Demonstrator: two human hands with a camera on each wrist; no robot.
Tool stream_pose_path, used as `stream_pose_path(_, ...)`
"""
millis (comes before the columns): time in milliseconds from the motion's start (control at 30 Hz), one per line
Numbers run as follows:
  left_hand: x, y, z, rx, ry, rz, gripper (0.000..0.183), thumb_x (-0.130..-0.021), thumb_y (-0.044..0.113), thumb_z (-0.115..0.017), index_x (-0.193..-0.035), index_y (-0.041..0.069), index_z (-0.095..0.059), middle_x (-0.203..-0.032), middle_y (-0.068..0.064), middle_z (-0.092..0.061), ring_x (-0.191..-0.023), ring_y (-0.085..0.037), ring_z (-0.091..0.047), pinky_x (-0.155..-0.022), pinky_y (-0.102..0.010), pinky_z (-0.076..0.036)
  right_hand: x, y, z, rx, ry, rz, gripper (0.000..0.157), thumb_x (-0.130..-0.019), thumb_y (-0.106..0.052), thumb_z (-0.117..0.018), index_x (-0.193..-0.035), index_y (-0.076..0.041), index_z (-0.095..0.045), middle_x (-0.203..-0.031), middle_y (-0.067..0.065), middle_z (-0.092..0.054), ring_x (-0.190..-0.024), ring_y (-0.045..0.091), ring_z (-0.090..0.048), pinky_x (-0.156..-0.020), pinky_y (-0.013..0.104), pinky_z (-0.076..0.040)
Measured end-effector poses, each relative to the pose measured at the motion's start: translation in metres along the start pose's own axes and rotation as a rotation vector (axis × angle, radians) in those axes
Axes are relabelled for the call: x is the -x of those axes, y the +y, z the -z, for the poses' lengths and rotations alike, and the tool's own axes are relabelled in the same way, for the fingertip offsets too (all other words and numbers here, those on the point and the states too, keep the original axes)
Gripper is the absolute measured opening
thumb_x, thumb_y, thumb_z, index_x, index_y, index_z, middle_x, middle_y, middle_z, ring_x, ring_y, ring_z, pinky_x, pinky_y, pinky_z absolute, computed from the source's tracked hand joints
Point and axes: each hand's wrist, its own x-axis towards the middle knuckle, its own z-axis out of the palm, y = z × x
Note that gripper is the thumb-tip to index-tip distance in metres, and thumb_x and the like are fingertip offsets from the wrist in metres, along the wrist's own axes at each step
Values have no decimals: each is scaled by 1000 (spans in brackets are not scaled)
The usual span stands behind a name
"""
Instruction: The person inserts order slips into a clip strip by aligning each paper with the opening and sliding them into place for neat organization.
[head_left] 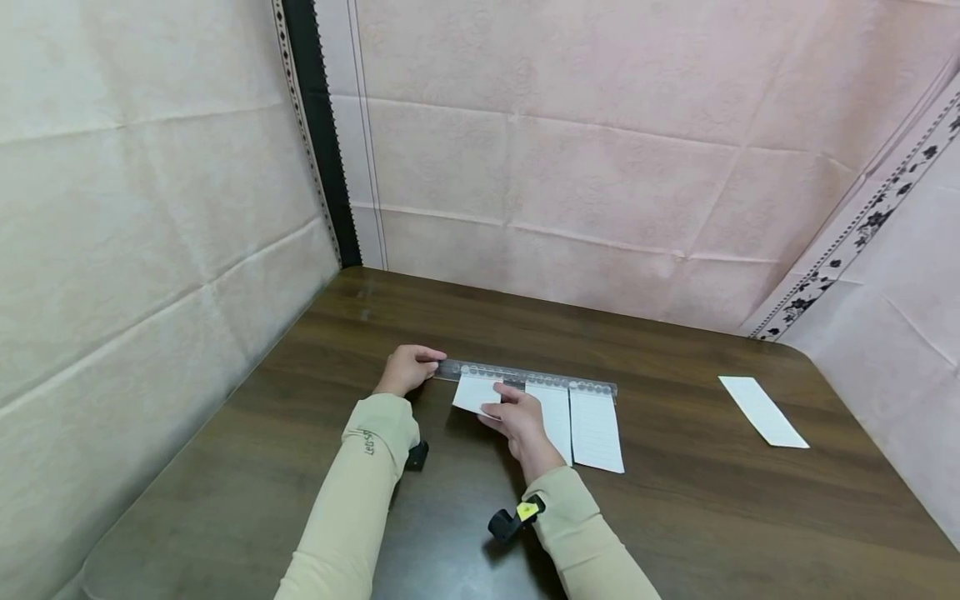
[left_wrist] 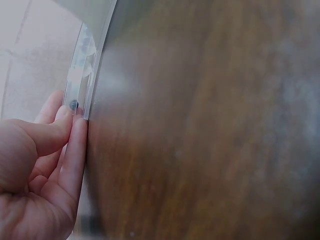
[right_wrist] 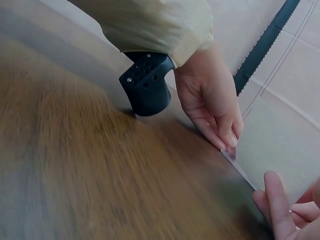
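Note:
A clear ticket rail [head_left: 528,375] with a row of round pieces lies across the table. Its left end is pinched by my left hand [head_left: 407,369], the thumb pressing near a small dark ball in the left wrist view [left_wrist: 74,104]. Between the thumb and fingers of my right hand [head_left: 521,425] is a white paper slip [head_left: 476,392], its top edge at the rail and its lower part raised off the table. To its right, a middle slip [head_left: 553,408] and a lined slip [head_left: 597,429] extend from the rail. My right hand partly covers the middle slip.
A loose white slip [head_left: 763,412] lies on the right side of the brown wooden table [head_left: 675,517]. Pale cloth walls [head_left: 600,167] stand behind and at both sides. A black camera [head_left: 504,525] sits under my right wrist, close to the tabletop.

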Motion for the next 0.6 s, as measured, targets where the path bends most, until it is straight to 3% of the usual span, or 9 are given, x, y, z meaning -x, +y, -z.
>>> stream_pose_path(333, 0, -1, -1, 22, 5, 7, 19, -88, 3, -63, -104, 6, -72, -108, -12, -66, -88, -19, -61, -76, -29, -51, 1, -1, 12, 28, 3, 5, 52, -79, 19, -59, -129, 10, -48, -143, 28, -29, -76, 19, -62, -73, 36, -53)
stream_pose_path(600, 1, 0, 0, 21, -3, 7, 19, -88, 3, -63, -105, 6, -72, -108, -13, -66, -87, -19, -61, -75, -29, -51, 4, -4, 20, 66, 12, 14, 51, -80, 17, -59, -129, 10, -48, -143, 28, -29, -90, 27, -62, -75, 36, -53)
